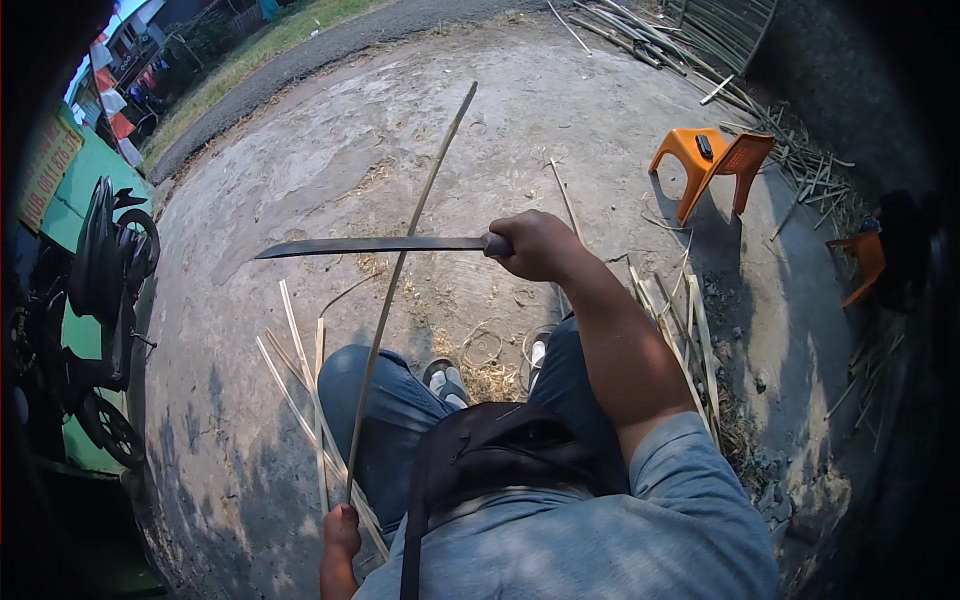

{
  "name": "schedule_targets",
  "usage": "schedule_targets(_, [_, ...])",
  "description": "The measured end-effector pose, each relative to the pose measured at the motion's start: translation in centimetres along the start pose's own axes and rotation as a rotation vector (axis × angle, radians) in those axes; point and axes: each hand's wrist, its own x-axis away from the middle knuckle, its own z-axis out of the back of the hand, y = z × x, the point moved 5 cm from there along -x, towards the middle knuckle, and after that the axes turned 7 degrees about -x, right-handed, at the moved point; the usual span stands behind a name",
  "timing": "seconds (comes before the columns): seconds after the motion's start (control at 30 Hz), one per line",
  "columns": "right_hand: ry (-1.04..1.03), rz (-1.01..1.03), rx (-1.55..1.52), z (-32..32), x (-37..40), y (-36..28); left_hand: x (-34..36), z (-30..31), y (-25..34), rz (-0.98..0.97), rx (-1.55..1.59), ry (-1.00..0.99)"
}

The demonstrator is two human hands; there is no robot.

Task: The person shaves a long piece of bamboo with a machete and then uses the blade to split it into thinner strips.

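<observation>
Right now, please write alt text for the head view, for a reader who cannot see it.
The right hand holds a long knife across a thin bamboo strip, which the left hand grips; an orange stool is farther off.

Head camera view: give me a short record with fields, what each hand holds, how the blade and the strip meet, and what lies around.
right hand: right hand closed on the handle of a long knife, blade pointing left, about level
left hand: left hand grips the near end of a bamboo strip
contact: the strip crosses the blade; whether it is cutting cannot be told
posture: seated, knees in jeans below the blade
ground: loose strips by the left knee
surroundings: orange stool to the right, motorbike to the left
</observation>
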Motion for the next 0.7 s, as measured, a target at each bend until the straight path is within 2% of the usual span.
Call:
schedule_targets(0.03, [-0.004,0.013,0.025,-0.1,-0.2,-0.2,0.0,0.1,-0.3,0.002,0.003,-0.002])
schedule_targets(0.13, [0.031,-0.190,0.041,-0.1,-0.9,0.7,0.1,0.6,-0.4,0.020,-0.031,-0.029])
schedule_targets(0.23, [0.238,-0.299,-0.059,-0.6,-1.7,3.0,0.4,1.8,0.6,0.019,0.031,-0.099])
schedule_targets(0.27, [0.270,-0.273,-0.079,-1.1,-1.9,3.8,0.3,2.1,0.5,0.020,0.027,-0.098])
schedule_targets(0.47, [0.067,-0.223,-0.069,-0.9,-0.7,1.0,0.1,2.0,1.0,0.050,0.030,-0.143])
schedule_targets(0.57, [-0.086,-0.130,-0.013,-1.4,0.1,-1.5,0.2,2.0,1.9,0.039,0.018,-0.169])
schedule_targets(0.6, [-0.085,-0.034,0.000,-1.8,0.2,-2.2,0.1,2.0,1.8,0.037,0.004,-0.172])
schedule_targets(0.7, [-0.206,0.012,0.065,-2.7,0.4,-3.5,0.2,2.4,1.8,0.002,-0.023,-0.162])
